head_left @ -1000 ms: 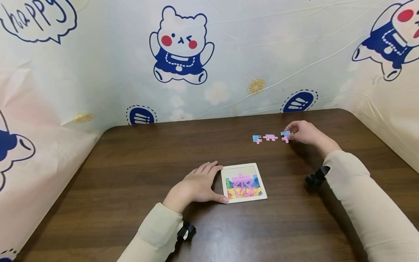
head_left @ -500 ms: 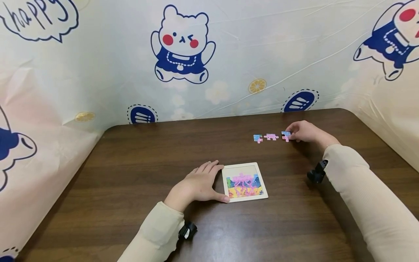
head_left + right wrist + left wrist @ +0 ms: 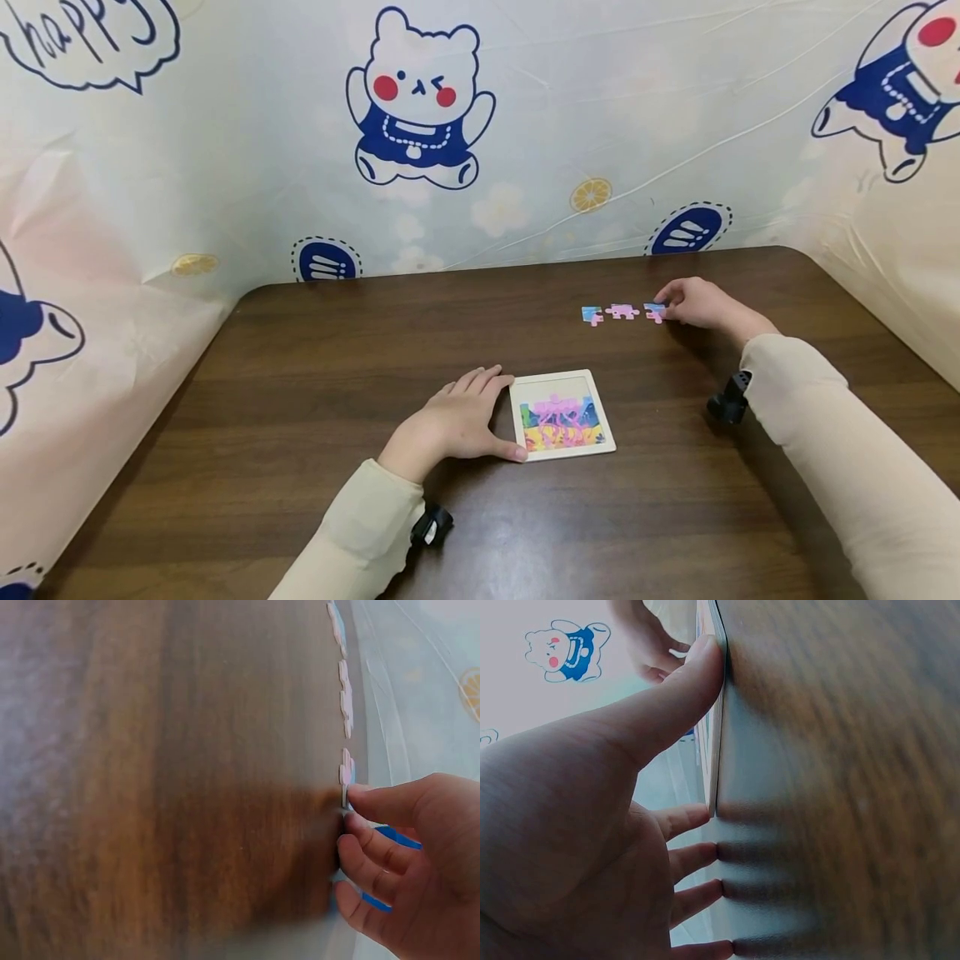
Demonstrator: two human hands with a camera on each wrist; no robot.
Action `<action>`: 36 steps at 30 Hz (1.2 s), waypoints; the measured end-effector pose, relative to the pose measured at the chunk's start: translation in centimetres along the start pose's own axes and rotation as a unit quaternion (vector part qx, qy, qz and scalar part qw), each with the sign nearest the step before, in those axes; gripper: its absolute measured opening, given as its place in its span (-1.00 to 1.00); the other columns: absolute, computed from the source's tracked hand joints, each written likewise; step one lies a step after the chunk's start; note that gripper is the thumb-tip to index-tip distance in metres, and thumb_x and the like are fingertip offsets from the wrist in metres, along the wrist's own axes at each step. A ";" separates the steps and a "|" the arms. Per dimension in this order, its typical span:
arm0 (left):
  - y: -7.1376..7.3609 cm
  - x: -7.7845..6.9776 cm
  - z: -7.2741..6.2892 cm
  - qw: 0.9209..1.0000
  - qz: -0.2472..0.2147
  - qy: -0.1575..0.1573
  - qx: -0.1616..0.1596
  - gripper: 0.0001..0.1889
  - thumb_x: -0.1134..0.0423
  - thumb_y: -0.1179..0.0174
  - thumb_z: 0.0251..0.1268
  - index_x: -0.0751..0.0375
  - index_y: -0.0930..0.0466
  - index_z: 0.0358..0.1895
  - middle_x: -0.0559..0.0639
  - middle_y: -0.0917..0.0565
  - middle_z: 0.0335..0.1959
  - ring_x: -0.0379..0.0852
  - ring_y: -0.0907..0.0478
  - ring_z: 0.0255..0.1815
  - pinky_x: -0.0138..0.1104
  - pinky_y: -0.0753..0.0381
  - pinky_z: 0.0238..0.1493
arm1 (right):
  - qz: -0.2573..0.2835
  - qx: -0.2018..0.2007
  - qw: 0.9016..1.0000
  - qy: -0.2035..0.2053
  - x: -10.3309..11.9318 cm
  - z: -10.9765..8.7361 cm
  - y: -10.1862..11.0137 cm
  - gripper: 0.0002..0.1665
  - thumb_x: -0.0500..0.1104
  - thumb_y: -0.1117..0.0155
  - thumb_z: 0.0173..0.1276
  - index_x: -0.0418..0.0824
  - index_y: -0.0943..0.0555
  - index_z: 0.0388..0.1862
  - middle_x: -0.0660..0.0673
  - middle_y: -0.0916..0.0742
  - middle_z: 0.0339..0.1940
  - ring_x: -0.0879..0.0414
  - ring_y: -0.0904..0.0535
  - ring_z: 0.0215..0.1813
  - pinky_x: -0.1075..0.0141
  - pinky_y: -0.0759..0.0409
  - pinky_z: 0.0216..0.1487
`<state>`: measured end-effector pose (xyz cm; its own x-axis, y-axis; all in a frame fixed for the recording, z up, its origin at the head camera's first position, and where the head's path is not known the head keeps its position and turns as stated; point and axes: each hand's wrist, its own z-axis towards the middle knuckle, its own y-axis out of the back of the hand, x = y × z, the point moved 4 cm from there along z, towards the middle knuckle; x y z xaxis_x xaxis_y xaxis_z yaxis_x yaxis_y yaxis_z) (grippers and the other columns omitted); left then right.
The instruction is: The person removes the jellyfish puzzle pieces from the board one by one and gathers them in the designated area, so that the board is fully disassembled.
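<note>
My left hand (image 3: 461,421) is spread beside a white-framed puzzle tray (image 3: 564,456). Its thumb (image 3: 703,664) lies on the near left corner and the index fingertip touches the far left corner; the other fingertips rest on the table. Inside the tray, an assembled picture of a pink jellyfish fills the lower part, with a bare strip above. At the back right, my right hand (image 3: 697,304) pinches the right edge of a blue-and-pink jigsaw piece (image 3: 654,309) between thumb and fingers, low at the table top. Left of it lie a pink jigsaw piece (image 3: 622,312) and another blue-and-pink jigsaw piece (image 3: 592,314).
The brown wooden table (image 3: 337,358) has a patterned cloth backdrop (image 3: 262,150) along its back and sides. A black wrist camera (image 3: 432,525) sits at the left cuff and another black wrist camera (image 3: 729,398) at the right cuff.
The jigsaw piece at my right hand has tipped flatter toward the table. My left hand and the tray stay in place; the head view has shifted slightly.
</note>
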<state>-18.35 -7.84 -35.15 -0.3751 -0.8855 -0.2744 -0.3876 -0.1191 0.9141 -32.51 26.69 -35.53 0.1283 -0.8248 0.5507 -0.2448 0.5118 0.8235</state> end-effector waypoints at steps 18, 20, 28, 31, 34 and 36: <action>0.2 -0.1 -0.2 1.000 -0.006 -0.002 0.001 0.05 -0.32 -0.37 0.05 0.06 -0.12 0.54 0.06 -0.07 0.58 0.08 0.05 0.58 0.04 -0.07 0.49 | -0.023 -0.026 0.999 0.038 4.1 -2.9 -0.2 -0.69 -0.21 -0.18 0.47 -0.41 -0.59 0.05 -0.27 -0.69 -0.19 -0.09 -0.54 -0.20 0.05 -0.53 -0.13; 0.1 0.0 -0.1 1.000 -0.006 -0.002 0.001 0.05 -0.32 -0.37 0.04 0.06 -0.12 0.55 0.06 -0.06 0.58 0.08 0.05 0.58 0.05 -0.06 0.49 | -0.015 -0.031 0.998 0.049 4.9 -3.3 -0.5 -0.70 -0.20 -0.19 0.47 -0.38 -0.61 0.05 -0.27 -0.69 -0.16 -0.08 -0.54 -0.20 0.10 -0.54 -0.16; 0.0 0.2 0.0 1.000 -0.002 0.000 0.004 0.05 -0.33 -0.36 0.06 0.06 -0.11 0.55 0.06 -0.05 0.59 0.08 0.06 0.59 0.05 -0.06 0.49 | 0.026 -0.032 0.996 0.083 8.3 -5.0 -1.9 -0.73 -0.20 -0.26 0.45 -0.33 -0.65 0.03 -0.21 -0.70 -0.15 -0.01 -0.54 -0.25 0.21 -0.54 -0.26; 0.0 0.1 0.0 1.000 -0.004 -0.001 0.001 0.04 -0.32 -0.37 0.05 0.06 -0.12 0.54 0.05 -0.07 0.58 0.08 0.04 0.58 0.05 -0.07 0.48 | 0.029 -0.024 0.994 0.105 9.7 -5.6 -2.7 -0.75 -0.21 -0.26 0.44 -0.32 -0.66 0.01 -0.18 -0.73 -0.13 0.00 -0.57 -0.19 0.19 -0.56 -0.18; -0.1 0.2 0.1 1.000 -0.002 -0.001 0.000 0.04 -0.33 -0.37 0.05 0.05 -0.13 0.54 0.05 -0.07 0.58 0.07 0.04 0.58 0.04 -0.08 0.48 | 0.035 -0.013 0.991 0.130 11.0 -6.1 -3.8 -0.78 -0.22 -0.27 0.44 -0.31 -0.66 -0.02 -0.13 -0.74 -0.16 0.02 -0.58 -0.18 0.17 -0.57 -0.13; -0.1 0.2 0.1 1.000 -0.003 0.000 -0.001 0.04 -0.33 -0.37 0.04 0.05 -0.13 0.54 0.05 -0.07 0.58 0.07 0.03 0.58 0.04 -0.09 0.48 | 0.039 -0.004 0.988 0.147 11.9 -6.3 -4.6 -0.80 -0.23 -0.28 0.43 -0.31 -0.67 -0.05 -0.10 -0.74 -0.19 0.05 -0.58 -0.21 0.18 -0.57 -0.14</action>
<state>-18.44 -7.94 -35.29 -0.3727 -0.8849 -0.2793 -0.3880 -0.1248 0.9132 -23.78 16.10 -31.89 0.3839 -0.6774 0.6275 -0.2579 0.5739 0.7773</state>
